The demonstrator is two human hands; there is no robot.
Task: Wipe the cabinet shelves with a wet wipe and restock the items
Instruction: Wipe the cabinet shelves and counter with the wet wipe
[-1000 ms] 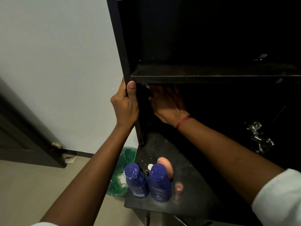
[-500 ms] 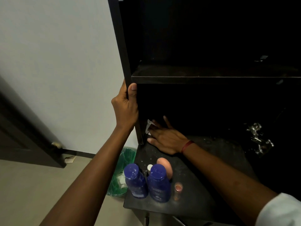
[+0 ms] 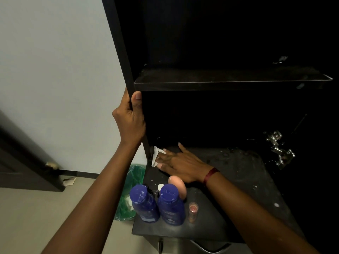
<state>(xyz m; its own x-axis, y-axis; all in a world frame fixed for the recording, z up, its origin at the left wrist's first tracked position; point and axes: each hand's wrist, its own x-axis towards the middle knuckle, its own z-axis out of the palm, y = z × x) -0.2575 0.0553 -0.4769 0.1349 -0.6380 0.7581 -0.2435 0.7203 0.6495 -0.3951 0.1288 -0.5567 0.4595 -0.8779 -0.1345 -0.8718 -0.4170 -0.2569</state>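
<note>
My left hand (image 3: 130, 118) grips the front edge of the black cabinet's left side panel (image 3: 117, 44), just below the upper shelf (image 3: 229, 82). My right hand (image 3: 180, 165) lies flat on the dusty lower shelf (image 3: 244, 178) at its back left corner, pressing a white wet wipe (image 3: 156, 156) against the surface and the side panel. Two blue bottles (image 3: 145, 203) (image 3: 171, 206) stand at the shelf's front left, with a peach-coloured bottle (image 3: 178, 186) behind them and a small pink-capped jar (image 3: 193, 210) to their right.
A metal hinge (image 3: 278, 149) hangs at the right inside the cabinet. A green plastic bag (image 3: 131, 191) lies on the floor left of the cabinet. A dark door (image 3: 23, 162) stands at far left beside the white wall. The shelf shows white specks.
My right hand came down from under the upper shelf to the lower shelf's back left corner and now presses the wipe there. My left hand has kept its grip.
</note>
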